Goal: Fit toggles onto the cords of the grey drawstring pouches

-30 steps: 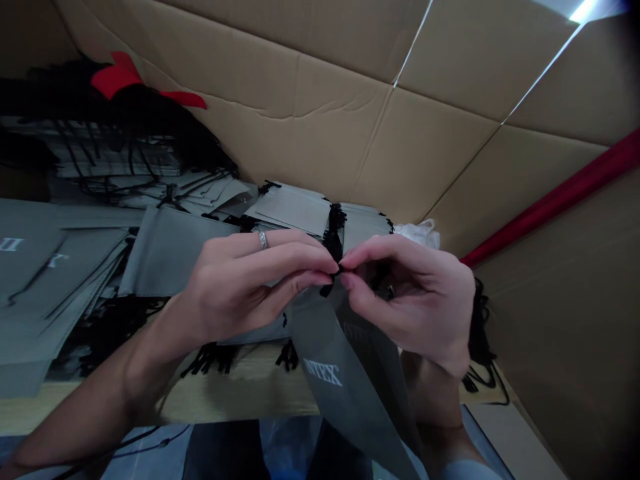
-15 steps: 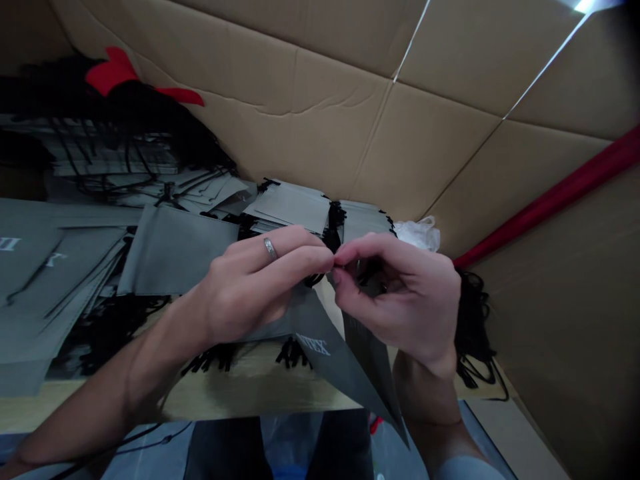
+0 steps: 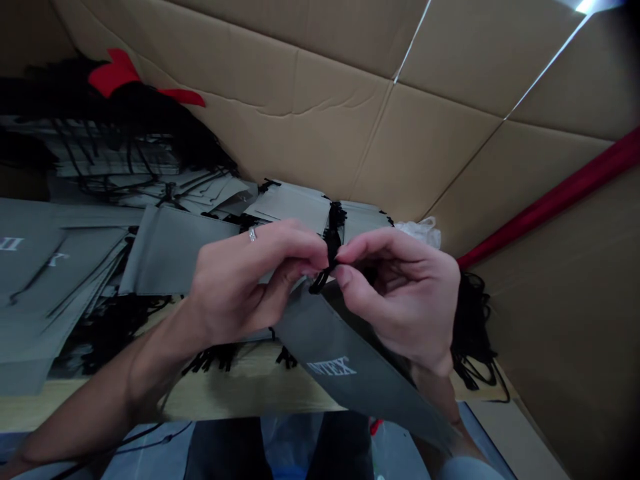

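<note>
A grey fabric pouch with white "INTEX" lettering hangs below my hands, its lower end slanting down to the right. A black cord loops out at its top corner. My left hand, with a ring on one finger, is closed with thumb and forefinger on the cord near that corner. Opposite it, my right hand pinches the same cord between thumb and forefinger. The two hands' fingertips nearly meet. Part of the pouch is hidden behind my right hand.
Grey pouches lie in piles to the left and behind my hands, black cord ends sticking out. A bundle of black cords lies at right on the wooden table. Cardboard walls enclose the back; a clear plastic bag sits against them.
My left hand has turned and drawn slightly left, its fingers now bent into a pinch. More of the black cord shows, and the pouch has swung so its lettering faces up more.
</note>
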The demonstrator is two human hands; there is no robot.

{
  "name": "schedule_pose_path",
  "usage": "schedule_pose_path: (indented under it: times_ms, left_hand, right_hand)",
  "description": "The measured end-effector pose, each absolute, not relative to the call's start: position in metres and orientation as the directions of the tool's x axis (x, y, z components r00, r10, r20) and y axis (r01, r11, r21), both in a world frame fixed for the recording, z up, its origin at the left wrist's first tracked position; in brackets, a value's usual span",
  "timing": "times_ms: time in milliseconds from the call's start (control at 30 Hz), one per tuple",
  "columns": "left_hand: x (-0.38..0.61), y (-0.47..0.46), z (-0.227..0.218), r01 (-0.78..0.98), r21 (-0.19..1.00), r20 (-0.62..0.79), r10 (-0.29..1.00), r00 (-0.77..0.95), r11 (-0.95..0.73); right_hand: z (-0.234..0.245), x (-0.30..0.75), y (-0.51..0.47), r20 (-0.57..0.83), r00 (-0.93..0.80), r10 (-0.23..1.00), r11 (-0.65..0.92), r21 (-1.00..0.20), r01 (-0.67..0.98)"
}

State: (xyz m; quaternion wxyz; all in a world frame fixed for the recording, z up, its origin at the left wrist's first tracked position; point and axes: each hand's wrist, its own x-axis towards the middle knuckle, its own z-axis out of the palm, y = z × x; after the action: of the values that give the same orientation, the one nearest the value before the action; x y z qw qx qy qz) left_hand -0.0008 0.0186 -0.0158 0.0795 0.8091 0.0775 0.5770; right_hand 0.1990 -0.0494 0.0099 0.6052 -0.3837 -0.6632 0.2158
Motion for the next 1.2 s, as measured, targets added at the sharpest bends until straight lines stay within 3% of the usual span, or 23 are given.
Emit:
schedule_pose_path:
  times_ms: [133,300,500,633,733,900,1033,1200]
  left_hand:
    - [-0.007,0.014,-0.014,0.132,0.075,0.901,0.124,0.415,-0.988]
    - [-0.011,-0.001,-0.010,0.322,-0.037,0.858,0.135,0.495,-0.946]
    - [-0.005,0.015,-0.007,0.238,-0.272,0.822,-0.096,0.562,-0.933]
    - [-0.002,0.020,-0.007,0.210,-0.312,0.806,-0.141,0.574,-0.927]
    - [-0.005,0.017,-0.008,0.225,-0.264,0.823,-0.097,0.559,-0.938]
    - [-0.007,0.016,-0.020,0.252,-0.085,0.896,0.036,0.443,-0.964]
    - [-0.001,0.022,-0.025,0.159,-0.045,0.944,0.010,0.330,-0.986]
    - [0.002,0.020,-0.019,0.058,0.103,0.939,0.117,0.323,-0.993]
  right_hand:
    - [0.008,0.202,-0.052,0.684,0.029,0.729,0.619,-0.677,0.399]
    - [0.009,0.209,-0.054,0.725,-0.075,0.684,0.648,-0.558,0.519]
    - [0.007,0.218,-0.053,0.773,-0.278,0.570,0.684,-0.259,0.682]
    - [0.005,0.219,-0.050,0.779,-0.330,0.533,0.675,-0.157,0.721]
    - [0.004,0.217,-0.048,0.782,-0.270,0.563,0.689,-0.263,0.675]
    - [-0.002,0.211,-0.046,0.784,-0.108,0.612,0.685,-0.456,0.568]
    - [-0.002,0.206,-0.045,0.763,-0.021,0.646,0.677,-0.561,0.476]
    - [0.004,0.198,-0.044,0.702,0.052,0.711,0.657,-0.689,0.306]
